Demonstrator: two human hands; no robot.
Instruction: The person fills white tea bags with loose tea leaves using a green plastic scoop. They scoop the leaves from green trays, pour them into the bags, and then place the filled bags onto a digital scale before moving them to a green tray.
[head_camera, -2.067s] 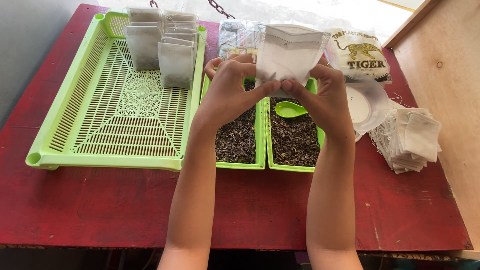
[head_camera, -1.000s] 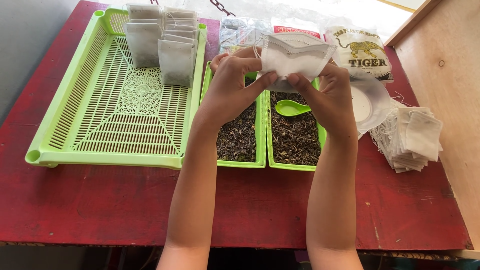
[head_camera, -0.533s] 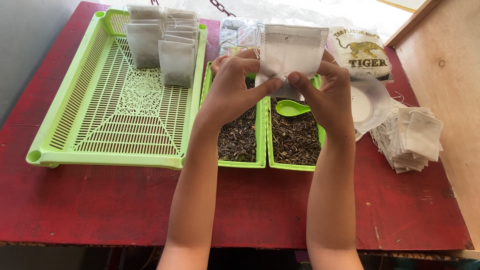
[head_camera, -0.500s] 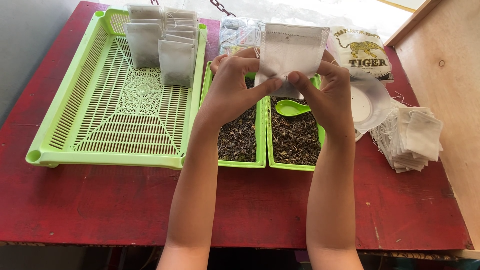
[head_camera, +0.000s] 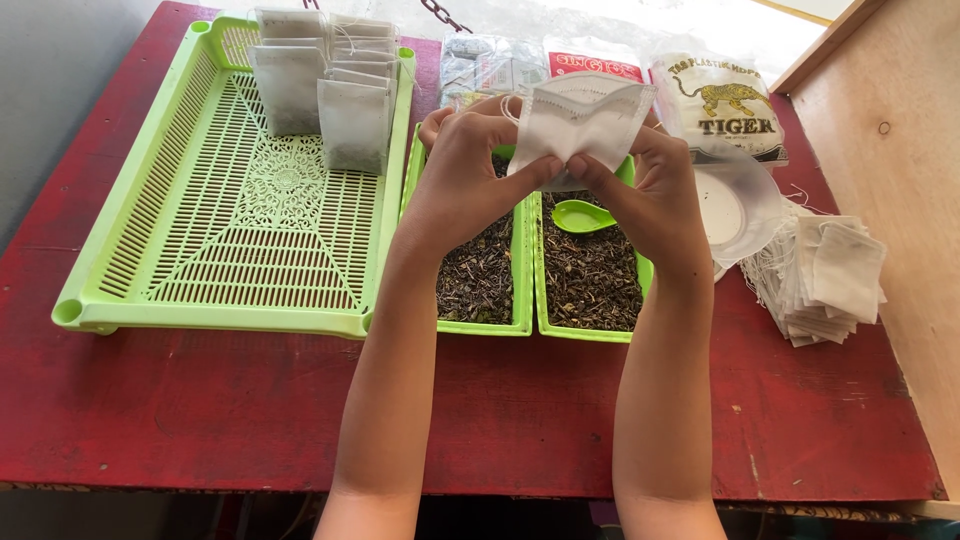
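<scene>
Nearest to me is the bare red table, with both forearms reaching up from six o'clock. Above the middle of it, the left hand and right hand meet over two narrow green trays of loose dried leaf, side by side, the right one with a green scoop lying on the leaves. Between the hands is a small white filter bag, held in the air above the far ends of those trays. Each hand is closed in a pinch, thumb and forefinger nipping the bag's lower edge, the other fingers curled behind it; the top edge bows and puckers.

The bag looks nearly weightless, thin and limp, more cloth than paper, so I judge it would crumple or tear under a hard tug. The seamed edges seem the safest places to grip, lightly, with fingertips only.

At three o'clock, just off the trays, sits a fanned stack of empty bags with strings trailing. At ten o'clock a large slotted green tray holds filled bags standing upright in its far corner. Farthest, at twelve to one o'clock, lie plastic packets.
</scene>
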